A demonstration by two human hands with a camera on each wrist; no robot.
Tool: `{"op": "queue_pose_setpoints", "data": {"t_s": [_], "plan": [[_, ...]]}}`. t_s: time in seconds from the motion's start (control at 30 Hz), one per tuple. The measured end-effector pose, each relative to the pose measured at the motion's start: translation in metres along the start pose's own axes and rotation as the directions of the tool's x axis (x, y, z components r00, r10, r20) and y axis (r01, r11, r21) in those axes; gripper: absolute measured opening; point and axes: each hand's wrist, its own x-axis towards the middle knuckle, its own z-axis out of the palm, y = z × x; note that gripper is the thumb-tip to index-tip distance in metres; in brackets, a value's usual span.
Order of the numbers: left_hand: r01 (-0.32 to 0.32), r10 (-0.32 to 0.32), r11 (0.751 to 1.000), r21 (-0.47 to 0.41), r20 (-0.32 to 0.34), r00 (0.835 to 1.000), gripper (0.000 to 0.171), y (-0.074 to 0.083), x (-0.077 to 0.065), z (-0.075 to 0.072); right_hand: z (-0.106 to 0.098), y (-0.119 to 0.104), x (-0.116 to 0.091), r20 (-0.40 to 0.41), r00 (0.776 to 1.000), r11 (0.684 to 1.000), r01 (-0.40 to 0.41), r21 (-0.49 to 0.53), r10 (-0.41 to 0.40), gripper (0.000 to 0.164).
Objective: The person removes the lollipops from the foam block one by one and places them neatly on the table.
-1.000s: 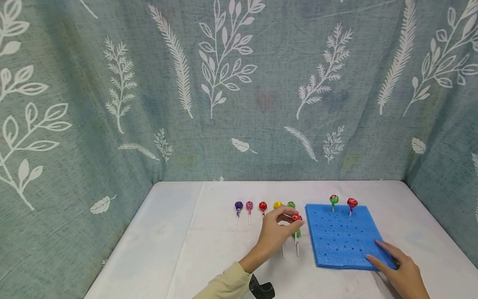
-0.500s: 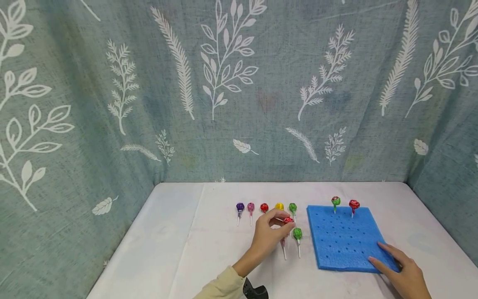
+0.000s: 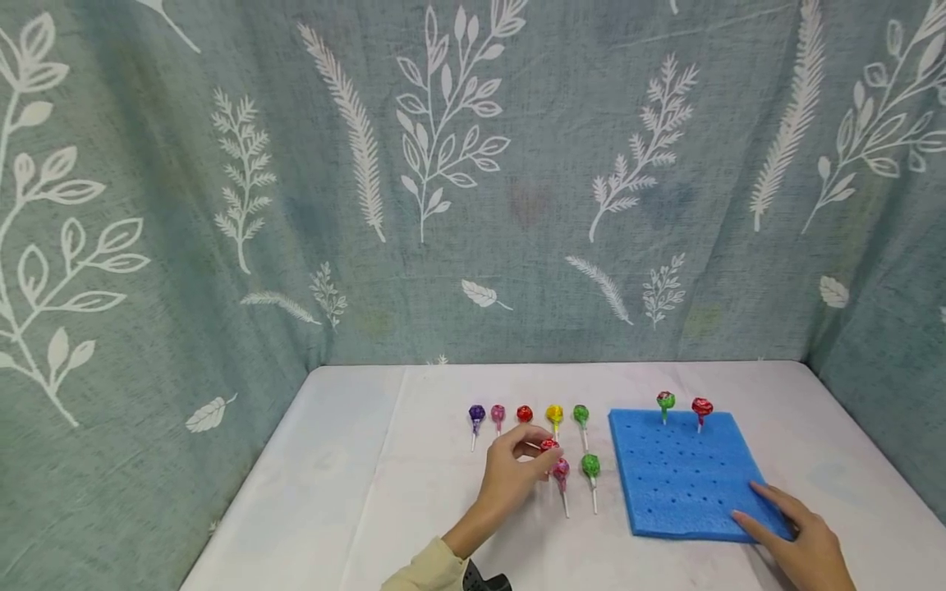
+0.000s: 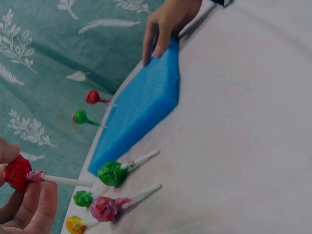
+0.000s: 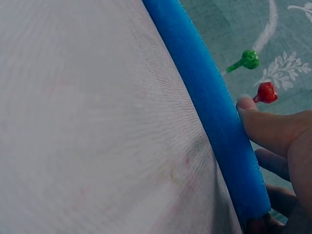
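Observation:
My left hand (image 3: 510, 474) pinches a red lollipop (image 4: 18, 171) by its wrapped head, just above the table. In the left wrist view the white stick points right, clear of the fingers. Below that hand in the head view lie a pink lollipop (image 3: 561, 469) and a green lollipop (image 3: 590, 466). My right hand (image 3: 801, 538) grips the near right corner of a blue foam board (image 3: 676, 476) dotted with holes. Its thumb (image 5: 263, 124) lies along the top edge. A green-and-red lollipop (image 3: 666, 400) and a red one (image 3: 702, 407) stand upright in the board's far row.
Behind my left hand a row of lollipops lies on the white table (image 3: 369, 509): purple (image 3: 476, 414), pink (image 3: 498, 414), red (image 3: 525, 414), yellow (image 3: 555, 414) and green (image 3: 580, 414). A grey-green leaf-patterned curtain (image 3: 532, 205) hangs around the table's back and sides.
My left hand has moved left and toward me with the red lollipop, away from the board, uncovering the green and pink lollipops. The right hand stays on the board's corner.

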Motion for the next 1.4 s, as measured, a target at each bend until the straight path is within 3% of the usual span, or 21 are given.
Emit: {"op": "queue_pose_setpoints", "data": {"t_s": [0.3, 0.5, 0.73, 1.0, 1.4], "plan": [[0.061, -0.061, 0.998, 0.009, -0.022, 0.998, 0.017, -0.012, -0.002, -0.005, 0.000, 0.001, 0.001, 0.016, 1.000, 1.000, 0.008, -0.005, -0.008, 0.103], [0.073, -0.074, 0.997, -0.026, -0.028, 0.997, 0.027, -0.022, -0.002, -0.008, -0.002, 0.002, -0.001, 0.019, 1.000, 1.000, 0.006, -0.011, -0.006, 0.102], [0.111, -0.113, 0.992, -0.059, -0.036, 0.993, 0.026, -0.033, -0.004, -0.011, -0.002, 0.001, -0.001, 0.016, 1.000, 1.000, -0.006, -0.006, 0.006, 0.103], [0.155, -0.153, 0.988, 0.020, -0.064, 0.986, 0.024, -0.047, -0.001, -0.010, 0.000, 0.001, 0.000, -0.011, 1.000, 1.000, -0.012, -0.007, 0.012, 0.102], [0.127, -0.119, 0.981, 0.146, -0.063, 0.991, 0.019, -0.054, 0.000, -0.007, 0.002, 0.002, 0.000, -0.008, 1.000, 1.000, -0.003, -0.012, 0.003, 0.103]]}}
